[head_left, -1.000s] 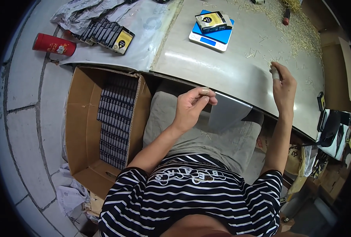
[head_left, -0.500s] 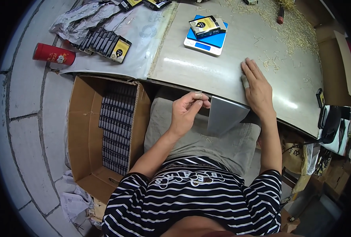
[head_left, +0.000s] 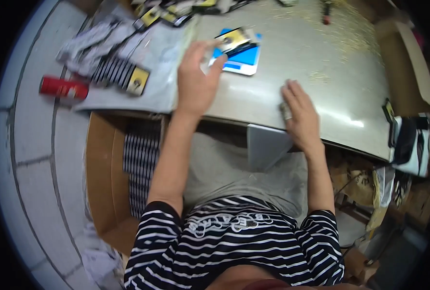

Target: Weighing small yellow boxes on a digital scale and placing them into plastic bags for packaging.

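Note:
My left hand (head_left: 198,79) reaches over the table, thumb and fingers apart, at the left side of a small black and yellow box (head_left: 237,41). Motion blurs its fingertips, and whether they touch the box is hard to see. That box rests tilted on a digital scale (head_left: 246,69) with a blue platform and a lit display. Palm down, my right hand (head_left: 302,116) lies on the metal tabletop (head_left: 258,99) near its front edge, fingers extended, a wrap around one finger. Below that edge, left of my right wrist, hangs a grey sheet (head_left: 266,145).
A cardboard carton (head_left: 101,169) with rows of dark boxes stands by my left arm. A row of black and yellow boxes (head_left: 120,75) lies behind it, near a red cylindrical tin (head_left: 64,88). Thin golden pieces (head_left: 343,43) scatter the far right, beside a red-handled tool (head_left: 326,14).
My left hand has moved from the table's front edge forward to the box on the scale, its pinch opening. My right hand stays on the tabletop. The whole view has shifted slightly.

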